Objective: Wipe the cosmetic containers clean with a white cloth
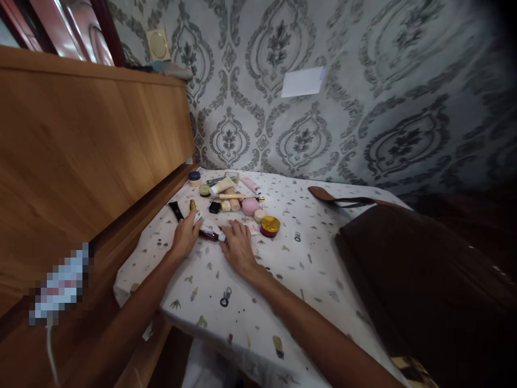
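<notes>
My left hand (186,234) is closed at the left of the cosmetics, with a small whitish piece (197,217) at its fingertips that I cannot name. My right hand (239,247) rests palm down, fingers stretched and a little apart. Between the hands lies a dark red bottle (209,235) with a pale cap (222,237), close to my right thumb. A white tube (253,229) shows partly beyond my right fingers. Beside my left hand are a black tube (175,210) and a gold-capped item (193,205). A gold-lidded red jar (270,226) stands to the right.
Behind lie a pink round item (250,206), a brush (232,196), a cream tube (222,186), a pink tube (250,185) and a blue-lidded jar (194,178). A wooden cabinet (97,145) borders the patterned tablecloth (307,291). A dark brown bag (407,280) sits at right.
</notes>
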`<control>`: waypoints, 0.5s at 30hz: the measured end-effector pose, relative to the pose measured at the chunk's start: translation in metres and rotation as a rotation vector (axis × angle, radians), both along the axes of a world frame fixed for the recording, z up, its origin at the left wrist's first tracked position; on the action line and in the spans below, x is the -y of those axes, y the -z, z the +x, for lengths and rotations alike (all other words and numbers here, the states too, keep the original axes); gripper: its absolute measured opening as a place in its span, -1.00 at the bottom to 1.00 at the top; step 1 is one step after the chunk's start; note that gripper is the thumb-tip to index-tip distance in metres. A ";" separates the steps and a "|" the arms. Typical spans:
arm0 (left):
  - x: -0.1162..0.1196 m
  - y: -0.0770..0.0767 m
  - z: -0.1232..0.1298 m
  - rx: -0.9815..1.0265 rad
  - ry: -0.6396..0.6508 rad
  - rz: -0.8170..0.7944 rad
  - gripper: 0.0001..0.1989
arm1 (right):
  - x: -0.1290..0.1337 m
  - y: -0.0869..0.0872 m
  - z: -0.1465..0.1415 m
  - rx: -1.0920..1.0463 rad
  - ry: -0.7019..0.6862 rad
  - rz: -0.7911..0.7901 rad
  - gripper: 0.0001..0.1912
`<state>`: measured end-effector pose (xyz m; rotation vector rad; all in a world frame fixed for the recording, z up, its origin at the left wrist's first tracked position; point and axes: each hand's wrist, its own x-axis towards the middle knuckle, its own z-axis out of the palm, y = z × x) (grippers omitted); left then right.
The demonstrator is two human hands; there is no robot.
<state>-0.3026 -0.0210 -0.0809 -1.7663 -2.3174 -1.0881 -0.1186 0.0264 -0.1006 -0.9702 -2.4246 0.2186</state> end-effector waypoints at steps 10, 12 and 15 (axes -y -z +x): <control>-0.001 -0.002 0.003 -0.008 -0.025 -0.031 -0.70 | -0.045 -0.013 0.071 -0.272 0.193 0.168 -0.58; -0.003 -0.002 0.006 0.022 -0.017 -0.022 -0.71 | -0.058 -0.005 0.083 -0.280 0.236 0.048 -0.59; -0.009 -0.004 0.014 0.067 0.103 -0.005 -0.72 | -0.069 0.009 0.090 -0.359 0.178 -0.043 -0.58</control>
